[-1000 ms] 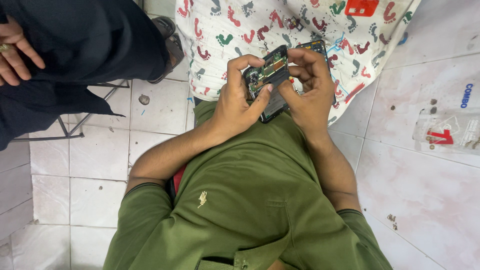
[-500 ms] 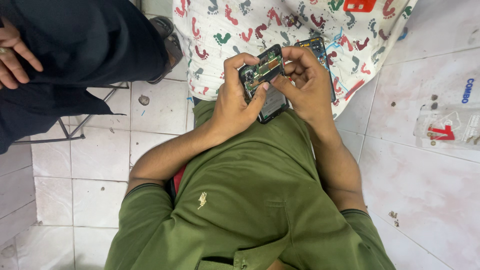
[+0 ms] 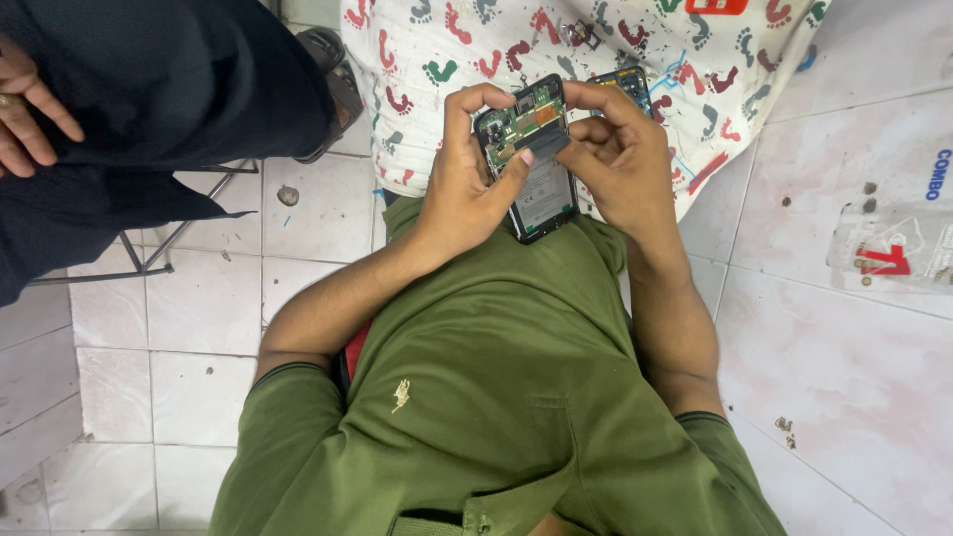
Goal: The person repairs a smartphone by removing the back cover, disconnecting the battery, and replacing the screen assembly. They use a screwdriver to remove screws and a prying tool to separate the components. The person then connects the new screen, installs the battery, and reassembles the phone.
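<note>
resting against the person's green shirt [image 3: 476, 397] at lap height, an opened phone [image 3: 532, 164] with its back cover off sits between both hands, tilted a little so its top leans away from the body. its upper part shows a green circuit board [image 3: 524, 117] with small metal parts, and below that lies a flat grey battery [image 3: 544, 191] inside the dark frame.

the left hand [image 3: 467, 184] is curled around the phone's left edge, fingers hooked over the top corner and the thumb stretched across the front, its tip pressed on the strip where the board meets the battery. the right hand [image 3: 615, 164] is closed around the right edge, fingers bent over the top right corner and the thumb tucked in close to the same strip, almost touching the left thumb. so both hands have hold of the phone and neither one is open.

just behind the right hand's fingers a second phone [image 3: 620, 81] peeks out, also showing bare insides; it lies on a white cloth [image 3: 695, 60] printed with red and green footprints. the cloth covers the space straight ahead of the hands.

around this is a floor [image 3: 199, 308] of pale tiles, scuffed and spotted. to the right, well apart from the hands, a clear plastic packet [image 3: 893, 243] with a red mark lies flat on the tiles.

at the upper left sits another person in dark clothing [image 3: 149, 89], one hand [image 3: 30, 114] resting on the knee and a sandal [image 3: 333, 79] on the floor near the cloth's edge. thin metal legs [image 3: 169, 243] of a seat show under them.
</note>
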